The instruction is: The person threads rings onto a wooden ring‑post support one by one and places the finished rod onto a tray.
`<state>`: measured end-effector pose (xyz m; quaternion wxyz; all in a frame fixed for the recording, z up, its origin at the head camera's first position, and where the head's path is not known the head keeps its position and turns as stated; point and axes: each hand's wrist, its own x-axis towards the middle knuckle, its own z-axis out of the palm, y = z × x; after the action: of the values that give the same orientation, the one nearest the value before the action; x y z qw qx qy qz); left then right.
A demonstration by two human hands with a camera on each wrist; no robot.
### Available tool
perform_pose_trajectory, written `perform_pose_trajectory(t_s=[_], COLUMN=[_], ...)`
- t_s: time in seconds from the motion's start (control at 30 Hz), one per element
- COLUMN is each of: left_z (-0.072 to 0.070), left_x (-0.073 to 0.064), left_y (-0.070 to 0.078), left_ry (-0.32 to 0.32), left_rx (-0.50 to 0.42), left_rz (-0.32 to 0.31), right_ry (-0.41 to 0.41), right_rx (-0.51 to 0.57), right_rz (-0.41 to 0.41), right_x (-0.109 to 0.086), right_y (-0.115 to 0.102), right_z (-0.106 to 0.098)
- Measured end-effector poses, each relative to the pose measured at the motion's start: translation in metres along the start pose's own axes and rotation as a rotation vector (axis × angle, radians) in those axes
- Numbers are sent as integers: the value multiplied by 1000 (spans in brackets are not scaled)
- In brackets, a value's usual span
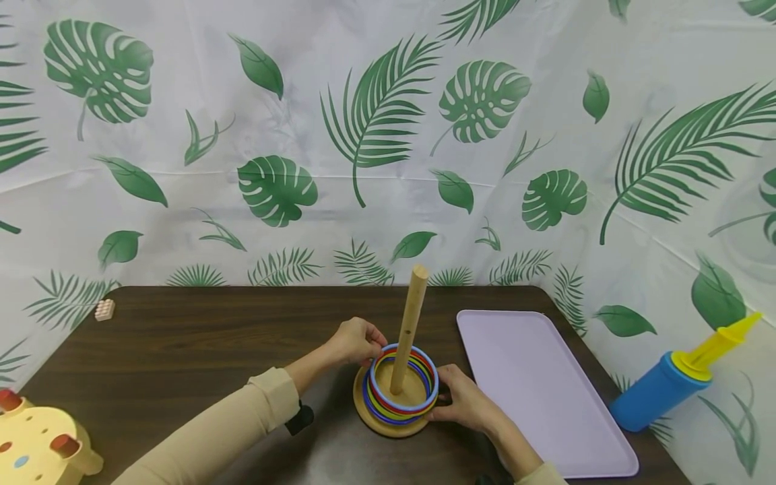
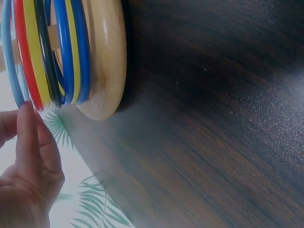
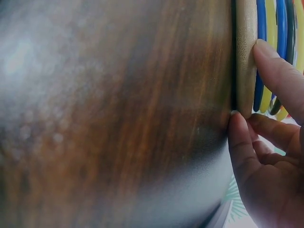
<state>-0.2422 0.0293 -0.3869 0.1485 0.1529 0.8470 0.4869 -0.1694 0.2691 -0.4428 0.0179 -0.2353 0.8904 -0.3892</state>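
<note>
A round wooden base (image 1: 388, 429) with an upright wooden peg (image 1: 412, 313) stands on the dark table. Around the peg lies a stack of thin coloured rings: blue and yellow low down, then dark green, yellow and a red ring (image 2: 22, 52), with a light blue ring (image 2: 6, 47) on top. At the stack's far left side, my left hand (image 1: 358, 342) pinches the light blue ring's edge between thumb and fingers. My right hand (image 1: 465, 399) grips the base's rim on the right, its fingers (image 3: 273, 59) close against the lower rings.
A pale lilac tray (image 1: 545, 397) lies right of the base. Beyond it stands a blue and yellow hand pump (image 1: 663, 391). At the front left is a yellow toy (image 1: 42, 444) with red pegs, and a small pink block (image 1: 105, 310) sits at the far left corner.
</note>
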Motion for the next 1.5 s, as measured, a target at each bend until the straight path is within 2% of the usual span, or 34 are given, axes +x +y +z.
perform_pose_trajectory(t_s=[0.17,0.57,0.83,1.1,1.5], left_z=[0,1,-1,0,-2], left_x=[-1,-4,-6,-6,-6], left_y=[1,0,-1,-1,-2], left_ry=[-3,10,6,5,9], left_rx=[-6,-23,-36,-63,-57], left_rz=[-6,-15,1,-1,21], right_ry=[5,-2,1,27,33], right_rx=[0,25,21,-103,-115], right_rz=[-5,39,26,-13,-26], right_x=[0,-1,0,0,0], right_y=[-1,-4,-5,-4,-3], right_z=[0,0,-1,-1,-1])
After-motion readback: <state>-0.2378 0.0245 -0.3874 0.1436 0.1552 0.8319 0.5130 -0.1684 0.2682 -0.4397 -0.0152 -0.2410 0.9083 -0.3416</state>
